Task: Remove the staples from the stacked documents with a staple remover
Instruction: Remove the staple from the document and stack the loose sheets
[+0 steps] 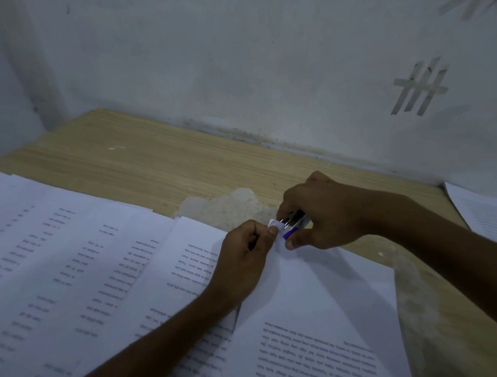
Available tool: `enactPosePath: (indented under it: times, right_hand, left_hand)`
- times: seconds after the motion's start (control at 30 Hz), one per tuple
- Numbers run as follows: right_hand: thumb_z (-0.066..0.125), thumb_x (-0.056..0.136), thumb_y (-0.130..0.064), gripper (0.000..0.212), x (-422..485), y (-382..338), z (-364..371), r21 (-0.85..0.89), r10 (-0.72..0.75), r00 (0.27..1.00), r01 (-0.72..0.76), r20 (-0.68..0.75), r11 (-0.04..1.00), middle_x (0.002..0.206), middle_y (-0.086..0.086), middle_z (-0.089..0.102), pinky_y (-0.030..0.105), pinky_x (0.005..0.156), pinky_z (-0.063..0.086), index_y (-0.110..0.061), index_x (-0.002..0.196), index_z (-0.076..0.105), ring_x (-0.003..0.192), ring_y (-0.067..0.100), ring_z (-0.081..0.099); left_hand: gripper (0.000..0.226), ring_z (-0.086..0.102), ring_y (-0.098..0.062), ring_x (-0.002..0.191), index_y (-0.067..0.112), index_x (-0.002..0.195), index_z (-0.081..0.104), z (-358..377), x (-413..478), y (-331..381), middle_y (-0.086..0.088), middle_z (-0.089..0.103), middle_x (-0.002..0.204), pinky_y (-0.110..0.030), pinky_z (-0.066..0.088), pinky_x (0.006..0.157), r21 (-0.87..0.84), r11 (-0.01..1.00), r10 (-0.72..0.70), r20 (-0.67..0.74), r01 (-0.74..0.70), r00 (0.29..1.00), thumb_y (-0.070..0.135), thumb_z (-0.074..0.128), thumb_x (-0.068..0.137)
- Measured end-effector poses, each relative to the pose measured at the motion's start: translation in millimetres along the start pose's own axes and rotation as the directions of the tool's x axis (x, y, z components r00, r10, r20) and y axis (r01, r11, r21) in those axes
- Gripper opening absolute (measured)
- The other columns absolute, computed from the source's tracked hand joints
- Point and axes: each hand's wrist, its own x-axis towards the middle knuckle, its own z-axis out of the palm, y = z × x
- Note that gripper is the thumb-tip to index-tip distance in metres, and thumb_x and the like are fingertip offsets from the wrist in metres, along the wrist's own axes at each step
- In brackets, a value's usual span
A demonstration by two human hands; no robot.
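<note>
A stapled document (315, 310) of printed white pages lies on the wooden table in front of me. Its far corner is lifted off the table. My left hand (245, 258) pinches that corner between thumb and fingers. My right hand (325, 214) grips a metal staple remover (293, 224) with a purple part, whose jaws sit against the pinched corner. The staple itself is too small to make out.
Several more printed sheets (59, 263) spread over the left of the wooden table (155, 158). Another paper stack (486, 214) lies at the far right edge. A worn pale patch (228, 207) marks the tabletop behind my hands. A grey wall rises behind the table.
</note>
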Motion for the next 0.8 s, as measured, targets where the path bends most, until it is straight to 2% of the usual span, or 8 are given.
enactPosePath:
  times: [0.07,0.2,0.37,0.5,0.63,0.8]
  right_hand:
    - [0.061,0.084,-0.052,0.039,-1.0,1.3,-1.0,0.000,0.010,1.000,-0.010,-0.004,1.000,0.103,-0.012,0.064,0.022,0.087,0.016,-0.026,0.113,0.062,0.095,0.008,0.056]
    - [0.062,0.084,-0.052,0.038,-3.5,4.5,-2.2,0.018,0.028,1.000,-0.028,-0.004,0.999,0.104,-0.013,0.064,0.023,0.088,0.017,-0.027,0.113,0.063,0.097,0.008,0.056]
    - [0.063,0.084,-0.052,0.043,-3.1,2.8,-1.0,0.002,0.034,0.999,-0.034,0.018,0.999,0.109,-0.011,0.063,0.023,0.088,0.018,-0.025,0.117,0.062,0.100,0.010,0.056]
    - [0.062,0.084,-0.053,0.043,-2.3,2.3,-0.1,0.012,0.030,0.999,-0.031,0.039,0.999,0.106,-0.008,0.065,0.024,0.087,0.021,-0.022,0.114,0.064,0.098,0.012,0.057]
    - [0.061,0.084,-0.054,0.044,-0.5,1.3,0.3,0.018,0.023,0.999,-0.024,0.030,1.000,0.109,-0.009,0.064,0.024,0.089,0.021,-0.022,0.115,0.063,0.099,0.011,0.056]
    - [0.060,0.085,-0.053,0.042,0.4,-0.7,-0.5,0.015,0.005,1.000,-0.006,0.013,1.000,0.107,-0.010,0.065,0.024,0.089,0.020,-0.023,0.114,0.063,0.098,0.010,0.056]
  left_hand:
    - [0.026,0.060,-0.025,0.069,0.006,0.080,0.064,0.1,0.1,0.3,-0.013,0.065,0.075,-0.031,0.050,0.063,0.007,1.000,-0.004,0.004,0.004,1.000,0.025,0.052,0.093]
    - [0.016,0.063,-0.004,0.069,0.027,0.083,0.064,-0.5,-0.8,6.7,0.008,0.068,0.076,-0.017,0.051,0.064,-0.023,0.999,-0.028,0.022,0.029,0.999,0.022,0.053,0.093]
    - [0.005,0.062,0.003,0.064,0.021,0.087,0.060,-2.3,0.4,8.3,0.009,0.066,0.078,-0.011,0.048,0.057,-0.080,0.993,-0.089,-0.027,0.086,0.996,0.023,0.058,0.090]
    - [0.009,0.061,0.003,0.057,0.019,0.081,0.058,-3.4,0.4,10.9,0.014,0.066,0.061,-0.010,0.046,0.052,-0.110,0.989,-0.104,-0.014,0.101,0.995,0.020,0.058,0.090]
    - [0.014,0.060,0.006,0.056,0.021,0.077,0.057,-2.9,-0.7,13.2,0.014,0.062,0.065,-0.006,0.043,0.050,-0.087,0.993,-0.087,-0.032,0.084,0.996,0.019,0.057,0.091]
    - [0.012,0.067,-0.005,0.061,0.018,0.077,0.059,-2.9,-1.2,13.5,0.009,0.070,0.069,-0.017,0.052,0.056,-0.137,0.986,-0.097,-0.040,0.091,0.994,0.020,0.059,0.089]
